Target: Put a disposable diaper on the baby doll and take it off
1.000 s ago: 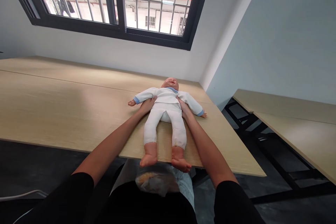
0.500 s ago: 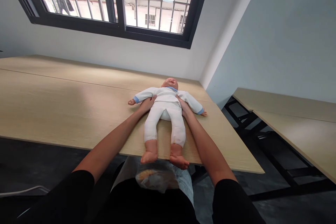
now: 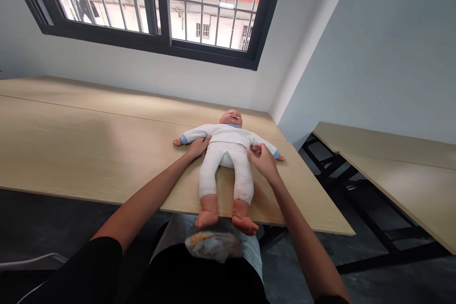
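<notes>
Plastic baby doll in a soft white knit suit with blue cuffs (image 3: 226,152): flat on its back, arms spread, lying between the two hands. Bare moulded feet hanging past the near edge of the pale wood-grain laminate table (image 3: 89,152).

Since half a second ago: right hand (image 3: 262,160) off the doll's flank, lifted and drawn back toward the hip. Left hand (image 3: 198,146) as before, at the other flank below the armpit.

Left: palm down, fingers loose and flat against the cloth, nothing clasped, forearm stretched straight over the table edge. Right: wrist cocked up, fingers curled, tips at the hem of the top. Cannot tell whether cloth is pinched.

Below the hands, under the doll's feet: crinkled white bundle with a yellowish patch (image 3: 213,244), on the lap. Beyond the hands: black-framed barred window (image 3: 160,42). Right of the right hand, well apart: second pale table (image 3: 392,152).
</notes>
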Available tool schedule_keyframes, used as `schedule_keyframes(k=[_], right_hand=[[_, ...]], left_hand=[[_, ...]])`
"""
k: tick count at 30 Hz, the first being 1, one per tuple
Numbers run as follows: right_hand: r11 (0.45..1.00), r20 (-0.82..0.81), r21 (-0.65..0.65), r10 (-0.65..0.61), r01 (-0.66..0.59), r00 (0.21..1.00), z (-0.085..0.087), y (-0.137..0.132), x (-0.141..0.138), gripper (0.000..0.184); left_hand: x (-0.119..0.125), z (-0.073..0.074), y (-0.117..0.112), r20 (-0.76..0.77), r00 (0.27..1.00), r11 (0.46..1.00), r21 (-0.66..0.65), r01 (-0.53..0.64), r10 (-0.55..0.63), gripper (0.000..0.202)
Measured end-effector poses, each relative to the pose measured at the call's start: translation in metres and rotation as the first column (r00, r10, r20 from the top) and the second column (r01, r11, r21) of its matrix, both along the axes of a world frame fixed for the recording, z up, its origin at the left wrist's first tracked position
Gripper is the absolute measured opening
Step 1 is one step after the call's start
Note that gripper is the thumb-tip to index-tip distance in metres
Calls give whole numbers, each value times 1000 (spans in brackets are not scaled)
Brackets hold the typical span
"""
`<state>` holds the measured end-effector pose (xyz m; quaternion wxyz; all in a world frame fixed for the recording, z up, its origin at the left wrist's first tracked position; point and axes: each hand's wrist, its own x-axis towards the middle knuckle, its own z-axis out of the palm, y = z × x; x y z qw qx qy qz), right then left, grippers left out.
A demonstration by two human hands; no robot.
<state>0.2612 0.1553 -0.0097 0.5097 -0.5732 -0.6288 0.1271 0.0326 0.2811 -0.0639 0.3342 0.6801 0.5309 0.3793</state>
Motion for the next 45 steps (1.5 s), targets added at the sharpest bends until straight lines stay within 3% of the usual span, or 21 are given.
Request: schedule_keyframes(k=[1,4,5,9,11,14,17,20,30,38,45], right_hand=[[1000,35,-18,-7,7,999,-1,-15,-7,19],[957,242,-109,286,-267,927,-3,-62,-37,11],[943,266,-120,332,-311,905,-3,-75,-47,8],[915,296,-111,404,-389,866,-6,-98,-73,8],[905,291,-109,425,-412,857,-9,-99,-76,10],[892,276,-142,452,-429,848,-9,-98,-74,11],[878,215,-210,470,-429,856,-7,-99,-72,10],[859,127,-245,489,-450,863,-5,-99,-72,10],[865,-20,-232,452,-444,892,-14,-94,-78,6],[873,-95,-261,402,-413,911,-13,-92,-80,13],[872,-93,-283,389,-399,917,-9,-93,-82,8]], left_hand=[[0,0,-1,-2,1000,1000,2,-5,5,50],[2,3,-3,-9,1000,1000,8,-15,15,48],[2,6,-5,-13,1000,1000,12,-14,14,46],[0,29,-27,-9,1000,998,63,-3,4,34],[-5,41,-58,12,1000,993,119,-13,12,29],[-15,46,-127,82,996,972,231,-49,31,29],[-23,35,-197,78,997,985,168,-28,15,33],[-24,21,-235,35,998,993,99,56,-60,51],[-21,-1,-235,99,994,989,140,40,-55,48],[-20,2,-237,68,997,990,138,35,-44,41],[-18,5,-238,19,998,987,148,58,-61,41]])
